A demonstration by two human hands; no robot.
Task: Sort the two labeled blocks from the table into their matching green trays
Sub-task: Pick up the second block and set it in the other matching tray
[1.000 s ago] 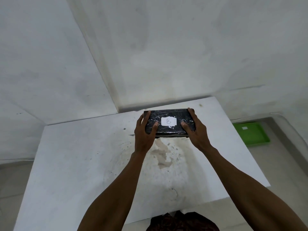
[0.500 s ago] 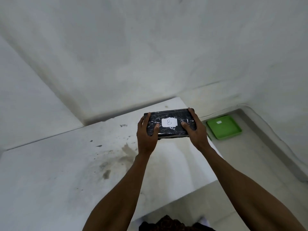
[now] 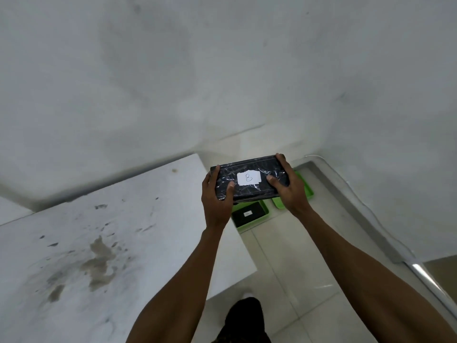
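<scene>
Bare white walls, stained white table (image 3: pixel 99 243) at 8 o'clock. Left hand (image 3: pixel 217 194) and right hand (image 3: pixel 289 189) clamped on ends of black block labelled B (image 3: pixel 249 180), label up for matching, above floor trays: filled green tray (image 3: pixel 265 210), free green tray (image 3: pixel 308 189) at 4 o'clock.

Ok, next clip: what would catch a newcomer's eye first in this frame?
The black wrapped block with a white label reading B, held at its ends by the left hand and right hand, just past the white table's far corner. Below it on the floor sit two green trays: the nearer tray already holds a black labelled block, and the farther tray is mostly hidden behind the right hand.
</scene>
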